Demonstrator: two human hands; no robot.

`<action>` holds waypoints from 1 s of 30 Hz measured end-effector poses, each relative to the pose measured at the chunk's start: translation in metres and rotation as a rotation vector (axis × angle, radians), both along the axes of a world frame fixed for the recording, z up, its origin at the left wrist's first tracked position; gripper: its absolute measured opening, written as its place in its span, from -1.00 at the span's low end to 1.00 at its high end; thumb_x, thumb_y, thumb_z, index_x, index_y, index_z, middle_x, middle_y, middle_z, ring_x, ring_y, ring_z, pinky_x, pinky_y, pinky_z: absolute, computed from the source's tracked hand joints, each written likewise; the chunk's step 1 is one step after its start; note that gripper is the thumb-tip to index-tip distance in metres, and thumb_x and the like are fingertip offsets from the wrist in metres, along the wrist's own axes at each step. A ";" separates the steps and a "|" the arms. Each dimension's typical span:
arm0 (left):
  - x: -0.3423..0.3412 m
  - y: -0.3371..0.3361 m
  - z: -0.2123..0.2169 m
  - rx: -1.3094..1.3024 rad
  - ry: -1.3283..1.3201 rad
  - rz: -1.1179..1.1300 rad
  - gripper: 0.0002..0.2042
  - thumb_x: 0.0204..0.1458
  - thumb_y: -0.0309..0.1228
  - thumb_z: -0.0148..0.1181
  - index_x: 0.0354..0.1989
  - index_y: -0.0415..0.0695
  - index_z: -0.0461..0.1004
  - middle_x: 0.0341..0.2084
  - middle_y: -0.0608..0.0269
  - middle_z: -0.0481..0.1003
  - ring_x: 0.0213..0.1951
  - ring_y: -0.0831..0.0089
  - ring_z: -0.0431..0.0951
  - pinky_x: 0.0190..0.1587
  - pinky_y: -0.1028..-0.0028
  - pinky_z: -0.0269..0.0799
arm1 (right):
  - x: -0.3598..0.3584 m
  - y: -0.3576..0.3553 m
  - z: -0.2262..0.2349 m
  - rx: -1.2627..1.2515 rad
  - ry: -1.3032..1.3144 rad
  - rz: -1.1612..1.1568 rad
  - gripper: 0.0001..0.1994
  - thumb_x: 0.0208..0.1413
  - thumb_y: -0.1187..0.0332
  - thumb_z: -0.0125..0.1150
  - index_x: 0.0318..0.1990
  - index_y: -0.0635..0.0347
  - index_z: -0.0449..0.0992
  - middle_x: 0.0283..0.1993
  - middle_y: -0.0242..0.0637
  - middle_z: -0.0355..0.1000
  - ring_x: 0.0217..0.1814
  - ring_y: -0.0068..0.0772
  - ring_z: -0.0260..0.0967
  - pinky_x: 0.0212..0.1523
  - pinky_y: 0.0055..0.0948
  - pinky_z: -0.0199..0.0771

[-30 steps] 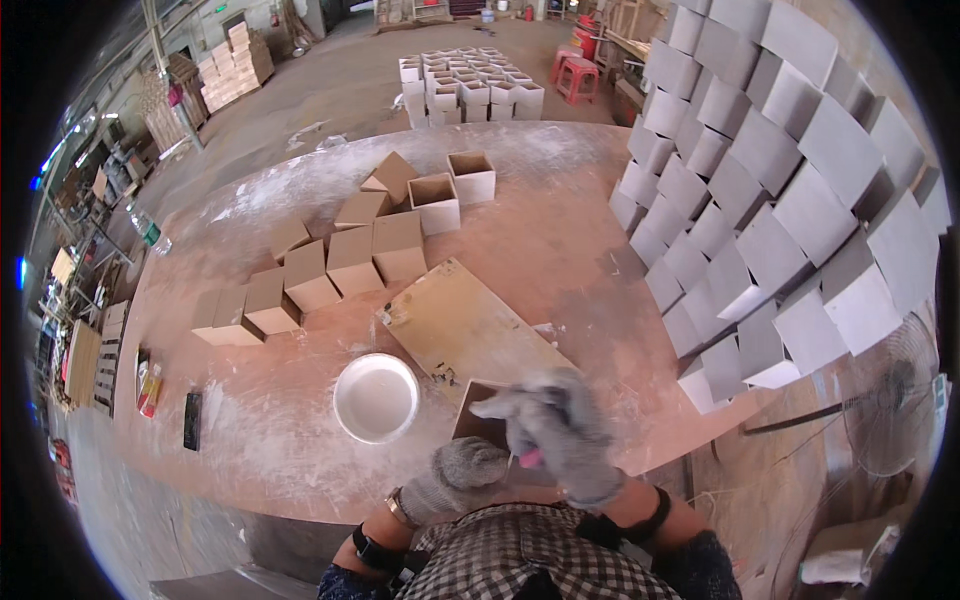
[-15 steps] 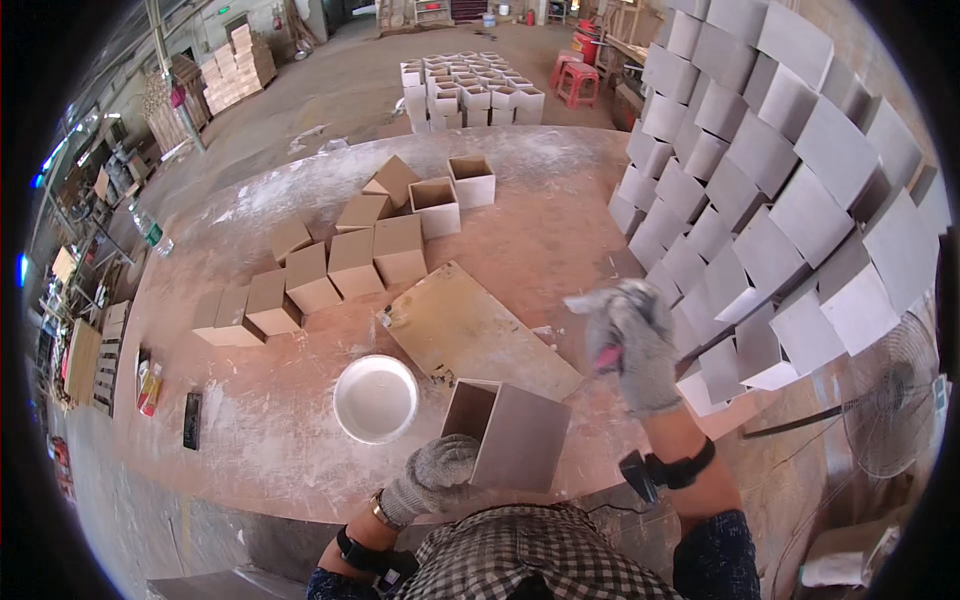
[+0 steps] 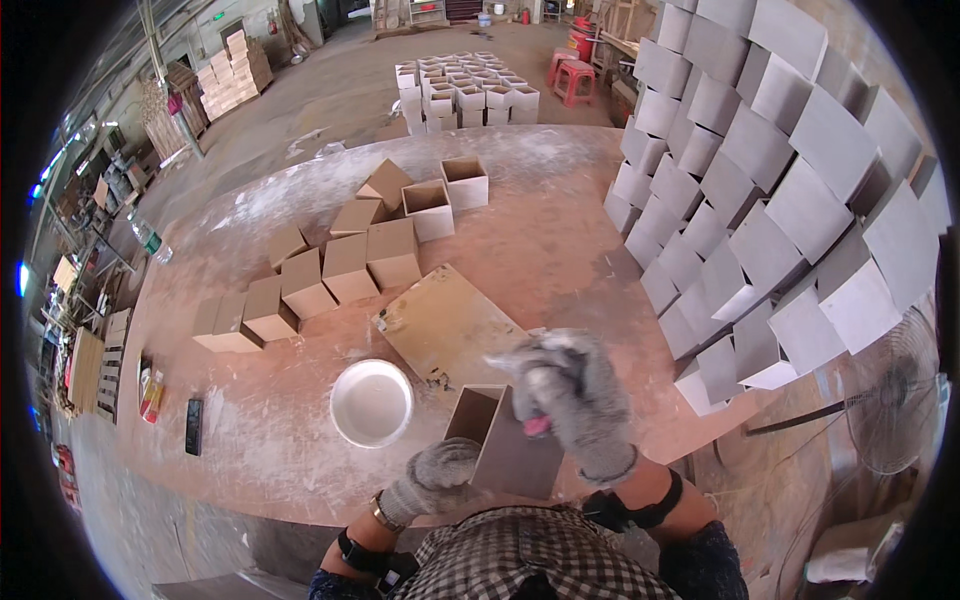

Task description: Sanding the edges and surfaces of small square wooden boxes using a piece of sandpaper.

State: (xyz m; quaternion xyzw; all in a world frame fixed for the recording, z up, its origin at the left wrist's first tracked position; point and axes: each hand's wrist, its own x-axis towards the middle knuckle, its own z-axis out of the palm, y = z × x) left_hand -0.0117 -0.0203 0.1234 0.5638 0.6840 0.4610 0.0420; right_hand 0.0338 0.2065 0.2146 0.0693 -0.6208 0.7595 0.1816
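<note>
A grey-faced square box (image 3: 524, 456) lies at the table's near edge, its dark open end turned to the far left. My left hand (image 3: 440, 472), in a grey knitted glove, grips the box by its left side, at the open end. Over the box's far right corner, my gloved right hand (image 3: 572, 400) is closed. A whitish bit sticks out past its fingers and something pink shows below them; I cannot make out the kind. A white round bowl (image 3: 371, 404), whitish inside, stands left of the box. Beyond the box lies a worn tan board (image 3: 449, 322).
Several brown boxes (image 3: 350, 268) and two whitish open boxes (image 3: 465, 184) stand across the table (image 3: 270, 400). A tall stack of grey boxes (image 3: 760, 200) rises at the right, near a fan (image 3: 888, 400). A phone (image 3: 193, 427) and bottle (image 3: 150, 240) lie left. More boxes (image 3: 468, 98) stand beyond.
My right hand has moved left and nearer, from beside the grey stack to over the box. My left hand stays on the box, which has shifted very little.
</note>
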 end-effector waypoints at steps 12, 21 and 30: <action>-0.002 -0.001 0.013 0.015 0.167 -0.062 -0.57 -0.14 -0.31 0.44 -0.08 -0.19 0.52 -0.10 -0.02 0.54 -0.01 -0.02 0.53 0.05 0.14 0.47 | -0.056 0.013 0.007 0.636 0.136 -0.236 -0.82 0.23 0.52 0.07 -0.04 0.22 0.30 -0.19 -0.16 0.49 -0.33 -0.28 0.42 -0.29 -0.27 0.45; 0.001 -0.011 0.022 0.016 -0.028 0.054 -0.58 -0.17 -0.32 0.52 -0.13 -0.22 0.57 -0.18 -0.02 0.58 -0.10 0.02 0.60 -0.03 0.19 0.52 | -0.015 0.051 0.025 0.447 0.089 -0.121 -0.81 0.28 0.49 0.05 0.01 0.19 0.28 -0.11 -0.17 0.53 -0.41 -0.49 0.41 -0.41 -0.44 0.46; -0.006 -0.012 0.029 -0.033 0.057 0.018 -0.60 -0.10 -0.27 0.48 -0.13 -0.22 0.56 -0.16 -0.03 0.55 -0.07 0.00 0.56 0.01 0.17 0.48 | 0.003 0.011 0.010 1.629 0.591 -0.357 -0.58 0.02 0.34 0.22 0.09 0.11 0.45 0.07 -0.21 0.35 0.15 -0.12 0.34 0.14 -0.10 0.40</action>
